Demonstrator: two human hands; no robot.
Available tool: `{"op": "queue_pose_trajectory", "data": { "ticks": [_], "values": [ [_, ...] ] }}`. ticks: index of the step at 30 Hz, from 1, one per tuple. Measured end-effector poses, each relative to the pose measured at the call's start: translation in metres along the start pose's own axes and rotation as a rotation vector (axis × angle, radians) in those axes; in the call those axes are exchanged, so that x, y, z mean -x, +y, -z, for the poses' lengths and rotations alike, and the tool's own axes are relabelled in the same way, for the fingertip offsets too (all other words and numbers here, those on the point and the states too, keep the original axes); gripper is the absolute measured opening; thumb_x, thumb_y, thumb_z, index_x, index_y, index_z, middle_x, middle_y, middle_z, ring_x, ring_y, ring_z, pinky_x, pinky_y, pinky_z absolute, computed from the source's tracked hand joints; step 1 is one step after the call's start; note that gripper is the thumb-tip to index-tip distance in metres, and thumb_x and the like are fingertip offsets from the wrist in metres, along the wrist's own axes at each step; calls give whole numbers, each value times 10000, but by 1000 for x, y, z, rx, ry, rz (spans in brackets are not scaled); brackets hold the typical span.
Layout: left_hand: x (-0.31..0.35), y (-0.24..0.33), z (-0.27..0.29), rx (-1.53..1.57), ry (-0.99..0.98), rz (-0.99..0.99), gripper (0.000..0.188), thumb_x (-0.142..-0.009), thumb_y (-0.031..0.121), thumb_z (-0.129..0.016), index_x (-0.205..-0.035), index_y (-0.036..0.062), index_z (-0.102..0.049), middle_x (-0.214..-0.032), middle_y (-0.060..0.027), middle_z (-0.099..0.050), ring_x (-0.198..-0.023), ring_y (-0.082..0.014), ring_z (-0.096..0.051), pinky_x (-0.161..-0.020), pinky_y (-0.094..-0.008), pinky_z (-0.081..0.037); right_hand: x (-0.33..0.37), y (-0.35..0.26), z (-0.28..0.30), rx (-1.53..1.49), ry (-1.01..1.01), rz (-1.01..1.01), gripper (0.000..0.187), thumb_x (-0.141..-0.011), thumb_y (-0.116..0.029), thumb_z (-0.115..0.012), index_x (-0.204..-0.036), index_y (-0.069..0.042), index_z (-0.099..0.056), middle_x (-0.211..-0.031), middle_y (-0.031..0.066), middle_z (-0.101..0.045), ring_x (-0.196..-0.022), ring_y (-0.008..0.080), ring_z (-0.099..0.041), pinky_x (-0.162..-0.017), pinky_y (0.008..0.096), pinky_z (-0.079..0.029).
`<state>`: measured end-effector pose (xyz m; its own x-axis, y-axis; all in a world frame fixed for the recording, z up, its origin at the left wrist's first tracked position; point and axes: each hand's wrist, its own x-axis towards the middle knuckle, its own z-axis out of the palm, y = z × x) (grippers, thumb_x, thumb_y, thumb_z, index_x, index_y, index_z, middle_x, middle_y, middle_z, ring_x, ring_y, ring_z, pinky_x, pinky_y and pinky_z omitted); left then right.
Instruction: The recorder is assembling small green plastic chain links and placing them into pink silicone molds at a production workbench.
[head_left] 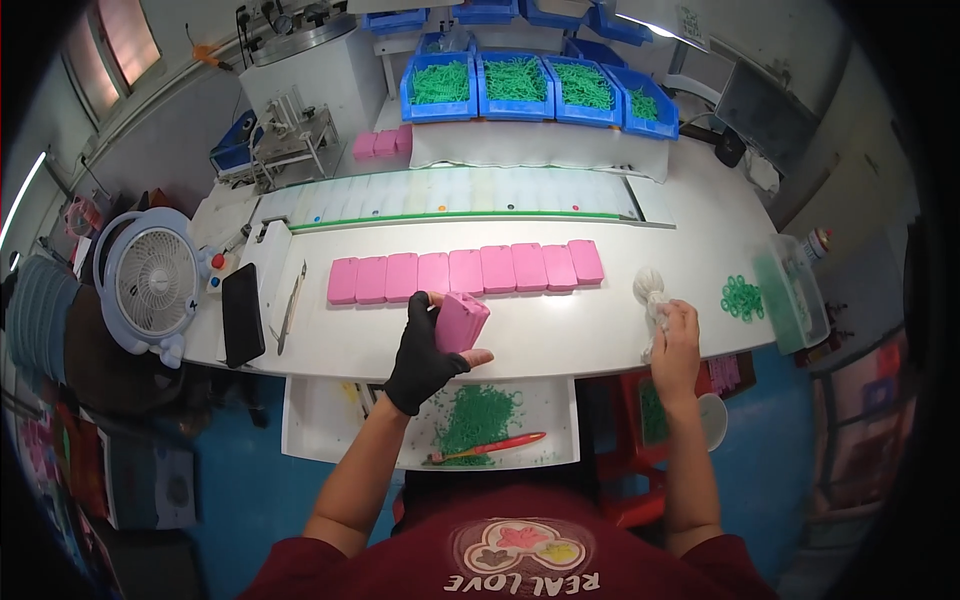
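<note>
My left hand (425,362), in a black fingerless glove, is closed round a pink block (461,322) and holds it tilted above the white table. Just beyond it, a row of similar pink blocks (465,271) lies side by side across the table. On the right, my bare right hand (677,352) has its fingers closed on the lower part of a white cloth bundle (650,287), whose rounded knob points away from me. To the right of that hand lies a small heap of green rings (741,298).
An open white drawer (330,425) below the table edge holds green scraps and a red-handled brush (490,447). Tweezers (291,307), a black phone (242,314) and a fan (158,268) are at left. Blue bins (440,112) of green pieces stand behind a conveyor (450,195). A clear container (790,290) sits right.
</note>
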<state>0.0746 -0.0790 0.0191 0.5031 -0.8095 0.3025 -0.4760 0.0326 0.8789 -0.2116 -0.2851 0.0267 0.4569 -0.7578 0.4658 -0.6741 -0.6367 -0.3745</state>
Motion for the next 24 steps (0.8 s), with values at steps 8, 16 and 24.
{"op": "queue_pose_trajectory", "data": {
  "ticks": [8,16,24],
  "values": [
    [13,33,-36,511,141,170,448,-990,407,-520,-1179,9,-600,-969,-34,-619,-887,-95,-557,-794,-273,-465,12,-144,-9,-703,-270,242,378,-847,-247,-715,-1091,10,-584,-960,163,-618,-903,310,-614,-797,389,-487],
    [36,19,-40,1076,-79,361,536,-944,500,-533,-1118,-7,-542,-1057,-105,-613,-975,-175,-601,-861,-317,-493,15,-145,-34,-862,-121,445,232,-845,-100,-699,-1012,17,-588,-850,139,-614,-782,287,-614,-683,376,-493],
    [34,35,-42,950,-37,291,418,-979,345,-560,-1226,9,-534,-1088,-58,-596,-1016,-161,-577,-893,-309,-469,28,-155,-40,-963,-308,141,283,-821,-108,-727,-1040,8,-590,-885,150,-652,-867,287,-670,-764,366,-543]
  ]
}}
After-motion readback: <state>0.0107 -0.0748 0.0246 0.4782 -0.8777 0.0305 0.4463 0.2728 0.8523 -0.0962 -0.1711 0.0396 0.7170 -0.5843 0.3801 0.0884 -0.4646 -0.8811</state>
